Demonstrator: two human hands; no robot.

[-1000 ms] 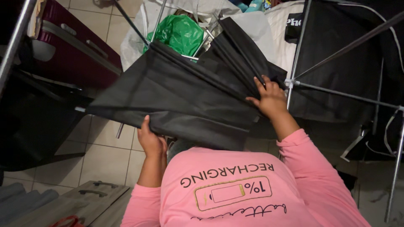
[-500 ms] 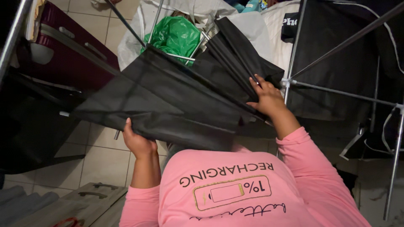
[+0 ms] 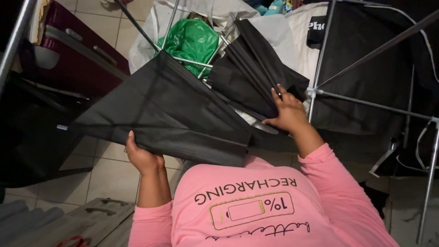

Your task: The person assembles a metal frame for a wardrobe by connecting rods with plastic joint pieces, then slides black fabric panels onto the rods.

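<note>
Two hands grip black umbrella | left shifted outward | right apparently unmoved

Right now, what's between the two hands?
In the head view, black umbrella fabric stretches from the left hand across to the right hand; both hands grip it.
</note>
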